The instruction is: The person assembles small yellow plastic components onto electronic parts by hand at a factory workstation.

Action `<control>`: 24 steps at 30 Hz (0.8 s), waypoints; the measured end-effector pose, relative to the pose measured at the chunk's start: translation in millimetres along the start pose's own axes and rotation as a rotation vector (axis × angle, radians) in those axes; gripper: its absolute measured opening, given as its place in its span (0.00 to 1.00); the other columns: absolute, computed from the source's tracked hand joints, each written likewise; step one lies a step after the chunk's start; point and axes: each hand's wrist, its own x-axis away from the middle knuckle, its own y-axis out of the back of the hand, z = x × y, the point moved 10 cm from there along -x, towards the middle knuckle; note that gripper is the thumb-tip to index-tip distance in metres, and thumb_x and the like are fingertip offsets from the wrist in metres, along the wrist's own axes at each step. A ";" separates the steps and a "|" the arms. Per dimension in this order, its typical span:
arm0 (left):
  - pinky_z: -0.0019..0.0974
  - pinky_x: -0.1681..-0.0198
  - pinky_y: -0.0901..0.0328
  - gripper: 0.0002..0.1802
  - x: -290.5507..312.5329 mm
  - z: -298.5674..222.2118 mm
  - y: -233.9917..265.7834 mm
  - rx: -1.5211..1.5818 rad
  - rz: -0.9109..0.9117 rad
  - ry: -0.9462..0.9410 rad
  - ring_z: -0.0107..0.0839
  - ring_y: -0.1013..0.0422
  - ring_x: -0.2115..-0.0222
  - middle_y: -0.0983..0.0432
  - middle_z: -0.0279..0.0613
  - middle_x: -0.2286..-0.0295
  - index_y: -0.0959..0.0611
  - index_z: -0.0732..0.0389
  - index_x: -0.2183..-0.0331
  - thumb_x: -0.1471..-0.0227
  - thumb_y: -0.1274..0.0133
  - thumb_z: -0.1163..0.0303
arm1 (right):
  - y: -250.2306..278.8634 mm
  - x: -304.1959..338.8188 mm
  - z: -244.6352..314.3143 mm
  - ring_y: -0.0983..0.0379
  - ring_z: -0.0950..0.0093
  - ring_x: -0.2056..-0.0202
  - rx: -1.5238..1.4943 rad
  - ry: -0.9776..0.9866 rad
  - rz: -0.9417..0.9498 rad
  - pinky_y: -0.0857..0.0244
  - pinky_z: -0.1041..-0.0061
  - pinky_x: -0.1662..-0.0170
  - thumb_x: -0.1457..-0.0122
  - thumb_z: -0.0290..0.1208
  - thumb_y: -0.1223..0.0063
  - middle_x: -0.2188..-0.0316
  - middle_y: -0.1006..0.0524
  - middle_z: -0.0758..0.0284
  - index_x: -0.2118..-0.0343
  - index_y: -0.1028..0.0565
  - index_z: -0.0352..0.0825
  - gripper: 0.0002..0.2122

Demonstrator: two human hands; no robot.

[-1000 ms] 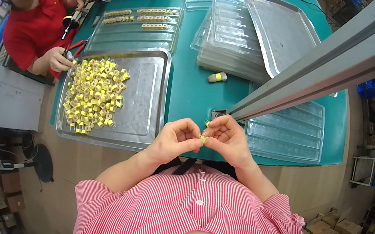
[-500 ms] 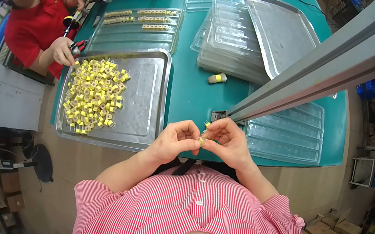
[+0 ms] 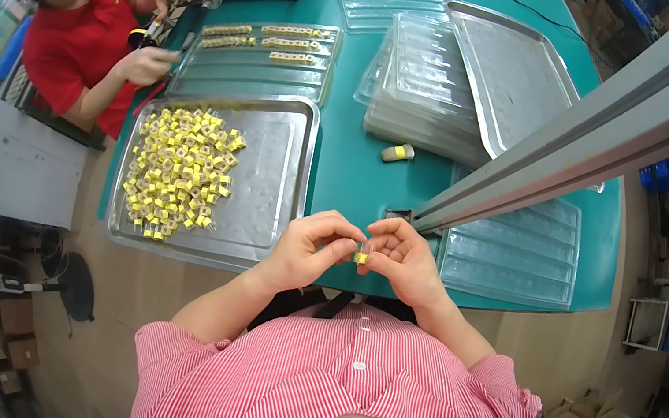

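In front of my body, over the near table edge, my left hand and my right hand meet at a small yellow-taped coil with thin wire pins. My right thumb and fingers pinch its body. The left thumb and index finger close in at its pin side; their exact contact is partly hidden. Left of my hands, a metal tray holds a heap of similar yellow coils at its left side.
A metal post slants up at right, above a clear plastic tray. Behind stand stacked clear trays, a metal tray and a small cylinder. A co-worker's hand is beside a tray with coil rows.
The coil between my fingers has turned and shows more of its yellow side. My hands stay close together. The co-worker's hand has moved away from the coil heap, and the view has shifted slightly.
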 end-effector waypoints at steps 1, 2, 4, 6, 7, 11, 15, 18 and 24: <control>0.25 0.75 0.37 0.05 -0.1 -10.8 -0.9 -0.123 0.029 -0.109 0.26 0.32 0.78 0.30 0.39 0.79 0.26 0.67 0.72 0.58 0.54 0.80 | 0.3 -1.2 -0.9 0.31 0.76 0.75 0.002 0.002 0.005 0.35 0.79 0.70 0.54 0.17 0.52 0.76 0.30 0.64 0.64 0.38 0.30 0.13; 0.25 0.75 0.37 0.05 -0.8 -12.3 2.8 -0.126 0.026 -0.113 0.26 0.32 0.78 0.30 0.39 0.79 0.26 0.67 0.72 0.58 0.54 0.80 | -0.9 -2.2 -7.6 0.31 0.77 0.76 -0.051 -0.056 0.022 0.35 0.80 0.71 0.54 0.20 0.52 0.76 0.30 0.65 0.64 0.38 0.29 0.13; 0.27 0.75 0.37 0.05 1.5 -29.2 -1.0 -0.447 0.083 -0.275 0.27 0.32 0.78 0.30 0.41 0.79 0.25 0.66 0.74 0.60 0.52 0.81 | -4.0 -3.8 -12.6 0.32 0.78 0.77 -0.101 -0.111 0.049 0.36 0.82 0.72 0.53 0.22 0.52 0.76 0.29 0.65 0.64 0.38 0.29 0.13; 0.27 0.75 0.37 0.06 2.5 -34.8 -0.5 -0.461 0.058 -0.286 0.28 0.32 0.78 0.30 0.41 0.79 0.25 0.66 0.74 0.61 0.51 0.81 | -7.5 -2.7 -24.2 0.32 0.78 0.78 -0.180 -0.243 0.061 0.36 0.82 0.73 0.51 0.24 0.54 0.76 0.29 0.65 0.64 0.37 0.29 0.11; 0.27 0.75 0.37 0.06 2.7 -37.2 -0.5 -0.466 0.042 -0.293 0.30 0.32 0.78 0.30 0.42 0.79 0.25 0.66 0.75 0.63 0.50 0.82 | -8.8 -2.6 -24.6 0.32 0.79 0.78 -0.193 -0.234 0.083 0.36 0.81 0.74 0.51 0.24 0.54 0.76 0.29 0.65 0.65 0.37 0.30 0.11; 0.28 0.76 0.38 0.05 4.9 -43.6 -10.0 -0.524 0.124 -0.420 0.32 0.32 0.78 0.30 0.40 0.79 0.25 0.65 0.76 0.63 0.49 0.81 | -10.3 -3.1 -29.1 0.32 0.79 0.78 -0.205 -0.251 0.119 0.36 0.82 0.73 0.51 0.25 0.53 0.76 0.29 0.65 0.65 0.36 0.30 0.11; 0.28 0.76 0.38 0.05 5.5 -39.4 -12.8 -0.546 0.164 -0.406 0.31 0.32 0.78 0.30 0.40 0.79 0.26 0.65 0.77 0.63 0.49 0.82 | -10.6 -1.9 -30.4 0.32 0.79 0.77 -0.218 -0.255 0.134 0.36 0.82 0.73 0.51 0.25 0.53 0.76 0.29 0.65 0.65 0.36 0.30 0.11; 0.28 0.76 0.38 0.06 7.3 -36.9 -12.6 -0.541 0.139 -0.389 0.33 0.32 0.78 0.30 0.42 0.79 0.26 0.65 0.76 0.64 0.49 0.81 | -9.8 -1.2 -33.1 0.32 0.77 0.77 -0.185 -0.271 0.121 0.36 0.78 0.73 0.50 0.24 0.54 0.76 0.29 0.66 0.67 0.36 0.32 0.08; 0.30 0.77 0.37 0.09 15.1 -54.4 -9.2 -0.692 -0.110 -0.586 0.35 0.33 0.79 0.31 0.43 0.78 0.26 0.64 0.76 0.67 0.45 0.79 | 5.6 -7.0 -30.1 0.31 0.76 0.72 -0.368 -0.164 -0.029 0.35 0.78 0.67 0.49 0.26 0.55 0.73 0.29 0.66 0.70 0.35 0.33 0.05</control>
